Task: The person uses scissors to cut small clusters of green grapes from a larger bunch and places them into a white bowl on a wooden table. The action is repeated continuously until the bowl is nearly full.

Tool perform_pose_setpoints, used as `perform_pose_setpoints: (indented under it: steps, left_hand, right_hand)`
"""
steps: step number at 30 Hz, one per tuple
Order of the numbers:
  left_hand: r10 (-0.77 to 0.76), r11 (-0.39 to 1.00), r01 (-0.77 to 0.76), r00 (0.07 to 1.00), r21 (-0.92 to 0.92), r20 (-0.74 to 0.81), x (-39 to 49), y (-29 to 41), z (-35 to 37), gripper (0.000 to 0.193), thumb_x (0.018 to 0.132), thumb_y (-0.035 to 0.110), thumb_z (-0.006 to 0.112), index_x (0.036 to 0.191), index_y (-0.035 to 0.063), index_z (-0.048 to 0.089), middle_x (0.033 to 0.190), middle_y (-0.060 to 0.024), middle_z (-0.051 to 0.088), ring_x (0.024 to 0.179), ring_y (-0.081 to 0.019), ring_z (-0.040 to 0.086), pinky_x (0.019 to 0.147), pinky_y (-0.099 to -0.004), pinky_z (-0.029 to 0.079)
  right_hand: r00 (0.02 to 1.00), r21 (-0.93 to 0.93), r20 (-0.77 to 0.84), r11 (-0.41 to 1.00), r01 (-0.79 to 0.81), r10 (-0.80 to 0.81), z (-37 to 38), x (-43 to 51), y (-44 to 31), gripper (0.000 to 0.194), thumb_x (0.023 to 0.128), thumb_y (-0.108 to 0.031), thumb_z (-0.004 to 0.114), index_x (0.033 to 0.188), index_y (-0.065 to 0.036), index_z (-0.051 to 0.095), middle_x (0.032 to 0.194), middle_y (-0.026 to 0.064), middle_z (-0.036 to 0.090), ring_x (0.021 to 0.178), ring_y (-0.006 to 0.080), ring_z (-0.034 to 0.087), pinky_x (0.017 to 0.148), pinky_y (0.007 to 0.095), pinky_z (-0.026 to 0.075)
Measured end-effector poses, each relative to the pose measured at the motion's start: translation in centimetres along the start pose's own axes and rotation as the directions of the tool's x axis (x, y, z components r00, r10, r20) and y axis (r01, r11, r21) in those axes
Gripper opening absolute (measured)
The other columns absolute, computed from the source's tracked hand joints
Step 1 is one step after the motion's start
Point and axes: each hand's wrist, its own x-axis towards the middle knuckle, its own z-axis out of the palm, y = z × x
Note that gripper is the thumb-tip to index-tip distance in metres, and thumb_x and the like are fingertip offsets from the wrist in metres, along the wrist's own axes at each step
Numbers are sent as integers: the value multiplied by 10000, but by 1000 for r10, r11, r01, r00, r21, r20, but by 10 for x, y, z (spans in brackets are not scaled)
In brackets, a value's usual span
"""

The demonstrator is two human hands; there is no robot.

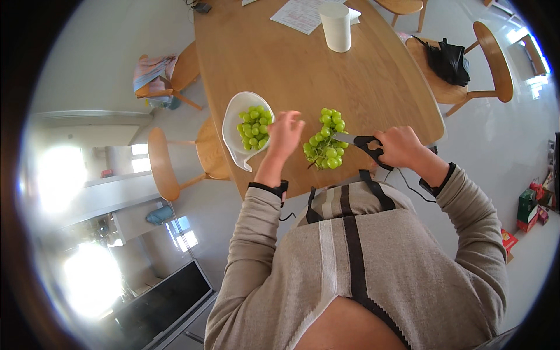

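Note:
My right hand (pixel 400 144) grips kitchen scissors with black handles (pixel 369 148). Their metal blades (pixel 343 138) reach in among the stems of a bunch of green grapes (pixel 330 153), which lies on the wooden table. To the left stands a white plastic bowl (pixel 232 144) with a curved handle or spout towards me, and loose green grapes (pixel 254 127) are heaped inside it. Beside the bowl's right rim is my left hand (pixel 284 135), slightly blurred, with fingers bent and apart. No grape shows in its fingers.
On the wooden table (pixel 271 61), a white paper roll (pixel 337 28) stands farther back beside printed sheets (pixel 299 16). A black plastic bag (pixel 448 61) rests on a chair at right. Another chair (pixel 164 164) stands close at left. A dark cable (pixel 413 188) hangs near my right wrist.

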Motion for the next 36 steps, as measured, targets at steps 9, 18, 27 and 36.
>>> perform_pose_setpoints:
  steps: [9,18,27,36]
  left_hand:
    - [40,978,-106,942,181,334,-5,29,32,210,828,254,675,993,127,657,948,-9,647,931,-166,627,884,-397,333]
    - [47,988,-96,937,124,346,-2,27,36,206,792,212,692,976,139,636,980,-21,629,1031,-221,567,886,-420,323]
    - [39,989,-85,940,121,340,-5,25,37,206,788,215,686,969,135,627,979,-26,627,1035,-223,560,891,-415,319]
    - [64,988,-106,944,115,324,-5,27,37,193,788,209,684,951,127,621,960,-30,631,1013,-230,568,882,-418,326]
  right_hand:
    - [991,-185,61,975,125,-116,-20,19,-17,136,615,-153,650,684,-42,688,715,164,675,716,355,674,596,427,523]
    - [977,-277,143,941,194,-159,-34,29,-27,142,643,-155,631,741,-57,664,691,158,663,706,354,668,586,447,515]
    - [986,-280,88,946,162,-143,-34,27,-30,119,623,-119,656,705,-52,710,737,158,687,745,330,682,631,414,532]
    - [974,-303,132,928,219,-187,-31,32,-33,99,633,-105,653,704,-68,713,727,147,682,738,329,678,624,428,530]
